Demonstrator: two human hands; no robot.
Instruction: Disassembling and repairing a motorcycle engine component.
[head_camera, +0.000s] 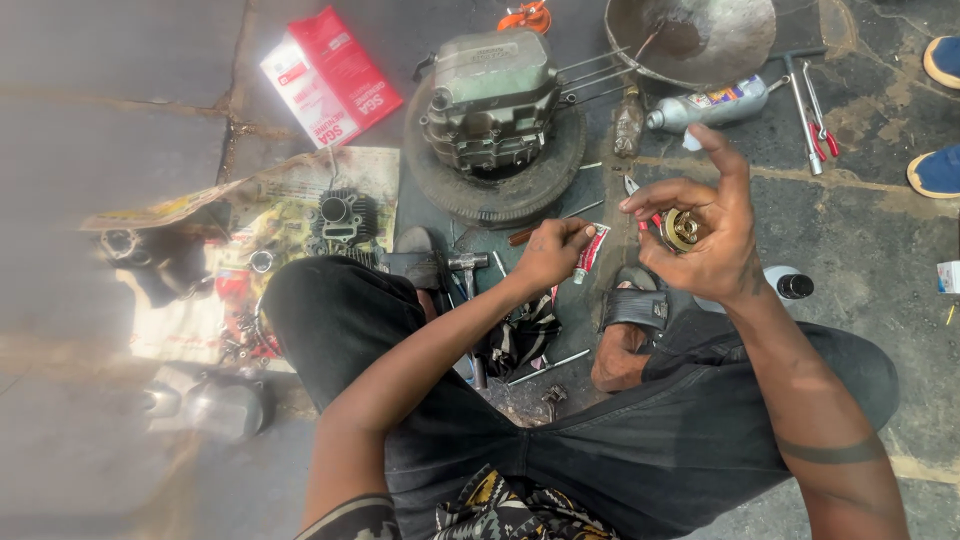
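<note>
left hand (553, 250) grip pinches small red-white tube (590, 252) | right hand (705, 235) grip cradles round brass-coloured metal part (683, 229)

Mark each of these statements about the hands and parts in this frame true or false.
1. The left hand holds a small tube. True.
2. The right hand holds a hammer. False: it holds a small round brass-coloured metal part.
3. The engine block sits on a tyre. True.
4. The red and white box lies in the metal bowl. False: it lies on the floor, left of the engine block.
5. The person sits on the floor. True.
</note>
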